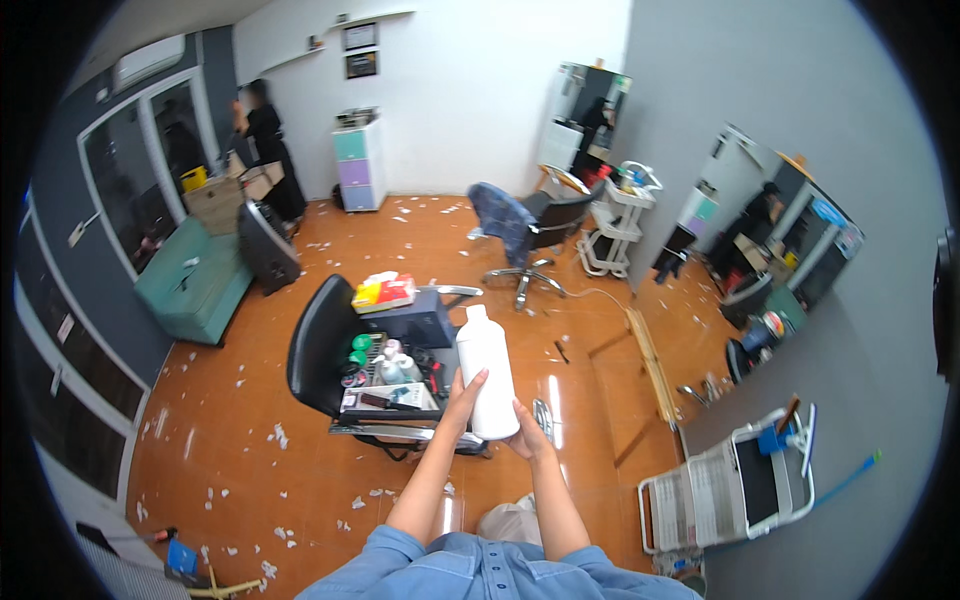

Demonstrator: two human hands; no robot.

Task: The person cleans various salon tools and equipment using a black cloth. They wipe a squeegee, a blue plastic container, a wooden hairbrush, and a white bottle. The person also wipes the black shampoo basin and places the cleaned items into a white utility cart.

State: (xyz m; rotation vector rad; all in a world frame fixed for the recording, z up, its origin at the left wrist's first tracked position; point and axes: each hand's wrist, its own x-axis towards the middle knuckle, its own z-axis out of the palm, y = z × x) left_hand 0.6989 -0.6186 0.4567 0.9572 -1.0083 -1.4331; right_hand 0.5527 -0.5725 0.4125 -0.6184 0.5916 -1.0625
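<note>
Between my two hands is a large white plastic bottle (489,375) with a white cap, held nearly upright. My left hand (466,397) grips its left side, with the thumb across the front. At the lower right side, my right hand (529,433) holds the bottle near its base. Just left of it stands a black salon chair (319,349), its seat loaded with a dark blue box (420,319), a red and yellow tissue pack (384,292), several small bottles and green-lidded jars (361,343), and a white tray (427,396) with a dark brush or comb.
Paper scraps litter the orange tiled floor (315,465). A second salon chair (559,217) and white trolley (626,199) stand ahead; another trolley (705,495) is at right. A wooden frame (651,367) lies by the mirror wall. Beside a green sofa (199,281) and fan stands a person (266,142).
</note>
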